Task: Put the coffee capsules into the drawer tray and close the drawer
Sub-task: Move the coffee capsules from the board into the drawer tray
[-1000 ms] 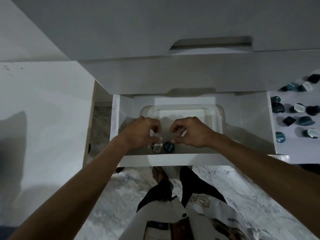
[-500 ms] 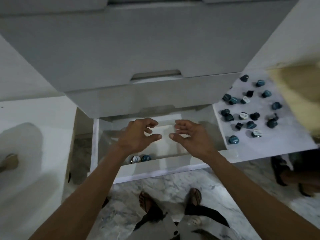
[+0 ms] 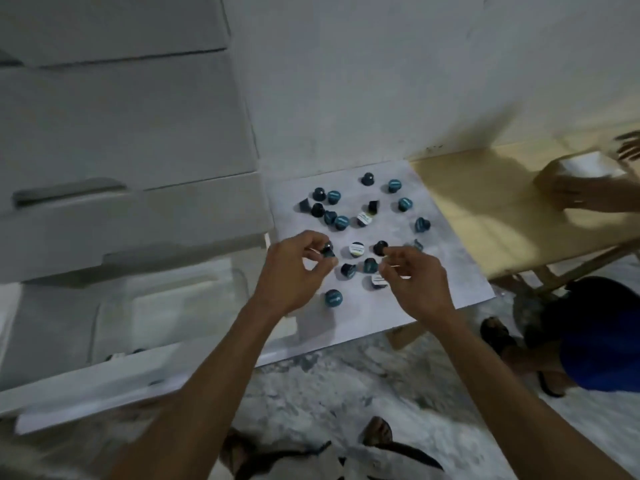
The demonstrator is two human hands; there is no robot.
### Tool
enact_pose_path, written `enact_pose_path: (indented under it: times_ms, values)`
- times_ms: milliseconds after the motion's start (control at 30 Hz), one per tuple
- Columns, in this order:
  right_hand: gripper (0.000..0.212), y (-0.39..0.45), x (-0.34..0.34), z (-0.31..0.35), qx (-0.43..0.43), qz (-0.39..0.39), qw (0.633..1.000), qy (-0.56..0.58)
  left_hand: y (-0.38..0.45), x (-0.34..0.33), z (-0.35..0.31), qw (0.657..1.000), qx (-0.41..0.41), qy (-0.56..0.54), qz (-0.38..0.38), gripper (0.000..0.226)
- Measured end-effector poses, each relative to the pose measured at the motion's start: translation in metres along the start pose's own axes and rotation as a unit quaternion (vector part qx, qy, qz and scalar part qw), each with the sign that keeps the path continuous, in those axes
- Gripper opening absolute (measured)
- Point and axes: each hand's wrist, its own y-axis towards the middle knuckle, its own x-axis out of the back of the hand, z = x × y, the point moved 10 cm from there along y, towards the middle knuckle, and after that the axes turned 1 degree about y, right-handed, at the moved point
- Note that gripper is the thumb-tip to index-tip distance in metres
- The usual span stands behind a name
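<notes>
Our left hand (image 3: 294,271) pinches a small dark capsule (image 3: 327,250) between thumb and curled fingers, holding it just above the sheet. Our right hand (image 3: 412,278) curls its fingertips around another dark capsule (image 3: 380,247) at the tip of the index finger and thumb. Both capsules are small tapered cups with rounded bases and a dull sheen.

Around them the loose capsules (image 3: 341,221) lie scattered on a pale, faintly mottled sheet (image 3: 440,271): teal ones, near-black ones, and a few lying so that we see white printed lids. Some stand, some lie tipped on their sides.

To the left the white drawer (image 3: 69,386) stands pulled open, and in it sits a clear tray (image 3: 104,313) with rounded corners. Two dark spots at its near edge may be capsules; the blur keeps us from telling. Above it are flat grey-white drawer fronts (image 3: 121,133), one with a recessed slot handle.

The sheet lies on a light wooden table (image 3: 485,209) against a plain white wall. The floor is grey-veined marble. Another person's hands rest on the table at the far right.
</notes>
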Motion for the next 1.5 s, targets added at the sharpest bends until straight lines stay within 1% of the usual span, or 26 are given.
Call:
enact_pose_path:
  times_ms: [67, 167, 333, 433, 500, 633, 800, 933, 1100, 1200, 1367, 1500]
  values:
    - [0.023, 0.010, 0.021, -0.025, -0.015, -0.004, 1.000, -0.027, 0.002, -0.030, -0.001, 1.000, 0.018, 0.005, -0.016, 0.028]
    - [0.025, 0.024, 0.031, -0.054, -0.032, 0.006, 0.999, -0.028, 0.000, -0.057, 0.010, 0.996, 0.066, 0.033, -0.047, 0.032]
    - [0.031, 0.038, 0.011, -0.093, -0.053, 0.039, 0.997, -0.039, -0.008, -0.095, 0.060, 0.983, 0.155, 0.081, -0.049, 0.040]
    - [0.036, 0.036, -0.003, -0.114, -0.056, 0.051, 0.995, -0.065, -0.017, -0.116, 0.085, 0.978, 0.184, 0.092, -0.047, 0.045]
    - [0.040, 0.037, -0.012, -0.125, -0.053, 0.065, 0.994, -0.075, -0.022, -0.128, 0.093, 0.976, 0.187, 0.092, -0.057, 0.049]
    - [0.045, 0.045, -0.026, -0.142, -0.042, 0.066, 0.994, -0.078, -0.032, -0.148, 0.108, 0.969, 0.204, 0.116, -0.075, 0.056]
    - [0.045, 0.052, -0.044, -0.149, 0.024, 0.081, 0.993, -0.086, -0.043, -0.163, 0.120, 0.962, 0.227, 0.092, -0.123, 0.057]
    - [0.041, 0.054, -0.053, -0.162, 0.075, 0.068, 0.991, -0.085, -0.047, -0.167, 0.118, 0.950, 0.225, 0.126, -0.177, 0.052]
    - [0.038, 0.053, -0.053, -0.167, 0.137, 0.029, 0.987, -0.077, -0.053, -0.166, 0.119, 0.941, 0.170, 0.162, -0.241, 0.042]
    - [0.033, 0.054, -0.054, -0.167, 0.167, 0.006, 0.983, -0.070, -0.056, -0.167, 0.126, 0.936, 0.167, 0.173, -0.256, 0.035]
    - [0.027, 0.052, -0.054, -0.167, 0.185, -0.021, 0.981, -0.060, -0.059, -0.167, 0.127, 0.936, 0.128, 0.171, -0.280, 0.028]
    - [0.027, 0.051, -0.056, -0.166, 0.191, -0.028, 0.979, -0.068, -0.059, -0.170, 0.129, 0.932, 0.138, 0.175, -0.286, 0.027]
